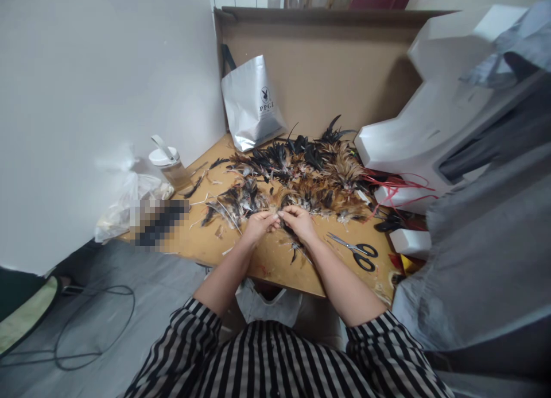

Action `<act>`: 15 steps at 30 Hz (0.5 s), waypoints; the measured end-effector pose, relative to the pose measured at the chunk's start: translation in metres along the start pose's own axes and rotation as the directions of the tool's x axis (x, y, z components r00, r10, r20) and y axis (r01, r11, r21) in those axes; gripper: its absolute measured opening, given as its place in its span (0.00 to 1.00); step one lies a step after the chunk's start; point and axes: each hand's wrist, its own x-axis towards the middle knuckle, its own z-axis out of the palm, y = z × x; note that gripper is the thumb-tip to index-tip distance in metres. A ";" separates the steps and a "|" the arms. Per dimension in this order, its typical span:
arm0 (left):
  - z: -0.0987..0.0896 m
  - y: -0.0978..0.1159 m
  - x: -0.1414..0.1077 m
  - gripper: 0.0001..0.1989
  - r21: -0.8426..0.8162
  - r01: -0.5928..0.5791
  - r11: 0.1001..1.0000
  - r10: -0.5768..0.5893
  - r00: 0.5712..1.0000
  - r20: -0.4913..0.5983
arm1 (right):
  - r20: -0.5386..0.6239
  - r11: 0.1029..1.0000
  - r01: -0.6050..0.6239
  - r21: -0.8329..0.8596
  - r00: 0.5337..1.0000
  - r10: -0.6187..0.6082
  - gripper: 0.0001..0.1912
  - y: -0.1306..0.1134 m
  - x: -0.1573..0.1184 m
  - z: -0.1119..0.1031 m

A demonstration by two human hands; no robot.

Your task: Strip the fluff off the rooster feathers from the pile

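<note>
My left hand [260, 225] and my right hand [298, 222] meet fingertip to fingertip over the front of the wooden table [253, 263]. Both are closed in a pinch, on what looks like a small brown feather whose quill is mostly hidden by my fingers. Just beyond them lies a row of brown and black feathers [321, 196]. Another heap of darker feathers [275, 158] spreads behind that row. Dark loose feathers [294, 250] lie under my right wrist. Right of my right forearm, black-handled scissors [355, 251] rest with their blades apart.
A silver bag [253, 108] leans against the cardboard panel [336, 70] at the back. At left stand a lidded drink bottle [170, 165] and a clear plastic bag [138, 188]. Red strings [398, 188] and white foam pieces [404, 139] crowd the right side. A cable [92, 292] loops across the floor.
</note>
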 end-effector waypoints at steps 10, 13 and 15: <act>0.000 -0.001 -0.001 0.15 0.163 -0.047 0.986 0.031 0.994 0.101 | 0.019 0.984 0.121 -0.130 0.993 -0.119 0.15 -0.003 -0.002 -0.002; 0.000 0.000 -0.002 0.15 0.189 -0.066 0.980 0.041 0.990 0.134 | 0.036 0.992 0.083 -0.098 0.996 -0.079 0.15 -0.005 -0.003 -0.002; 0.000 0.001 -0.003 0.15 0.206 -0.081 0.975 0.051 0.988 0.145 | 0.051 0.992 0.075 -0.101 0.996 -0.071 0.16 -0.005 -0.003 -0.002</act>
